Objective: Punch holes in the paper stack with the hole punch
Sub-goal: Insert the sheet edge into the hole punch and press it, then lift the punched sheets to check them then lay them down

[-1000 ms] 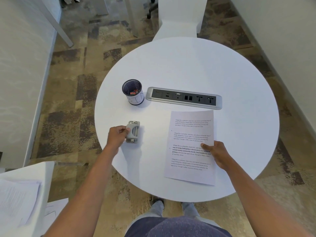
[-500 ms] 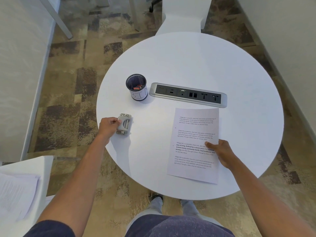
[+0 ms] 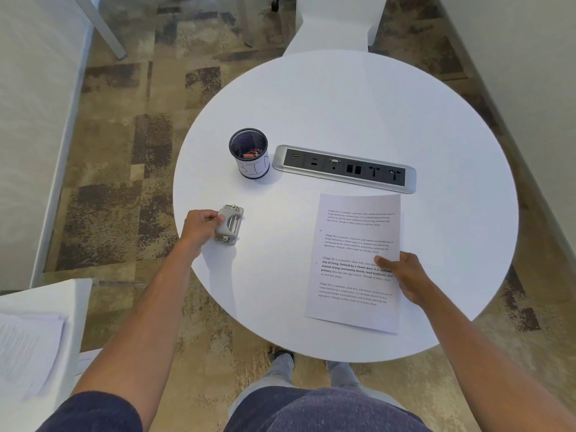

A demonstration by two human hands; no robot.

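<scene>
A grey hole punch sits on the round white table near its left edge. My left hand grips the punch from its left side. The printed paper stack lies flat at the front right of the table, a hand's length right of the punch. Two small punched marks show along its left margin. My right hand holds the stack's right edge, thumb on top of the sheets.
A dark mesh cup with small items stands behind the punch. A silver socket strip is set into the table behind the paper. A white chair stands at the far side. More papers lie on a side surface at lower left.
My left hand has slid the hole punch left toward the table's edge, away from the paper. My right hand stays on the stack's right edge.
</scene>
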